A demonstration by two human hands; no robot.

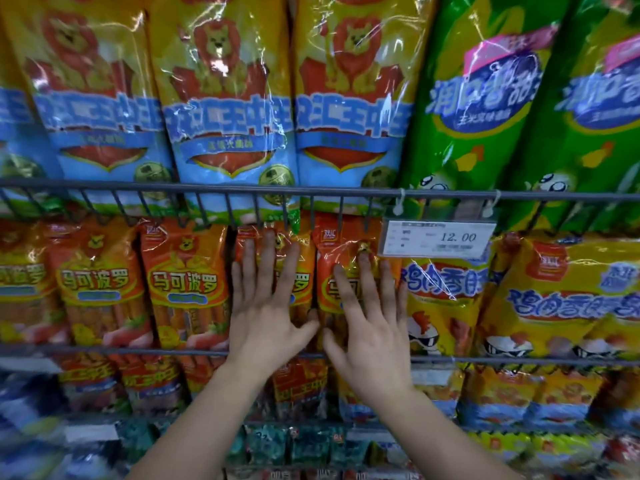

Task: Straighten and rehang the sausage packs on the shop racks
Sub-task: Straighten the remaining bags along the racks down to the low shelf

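Note:
A row of orange sausage packs hangs from the grey wire rack (242, 190) in the middle of the view. My left hand (266, 306) lies flat, fingers spread, on one orange pack (301, 271). My right hand (370, 320) presses flat on the neighbouring orange pack (337, 251) to its right. Neither hand grips anything. The lower halves of both packs are hidden behind my hands. Further orange packs (187, 282) hang to the left.
Tall yellow-and-blue packs (228, 109) and green packs (485, 109) hang above. A price tag reading 12.00 (438, 239) dangles from the rack bar beside my right hand. Yellow packs (446, 299) hang on the right; a lower rail (138, 351) carries more packs below.

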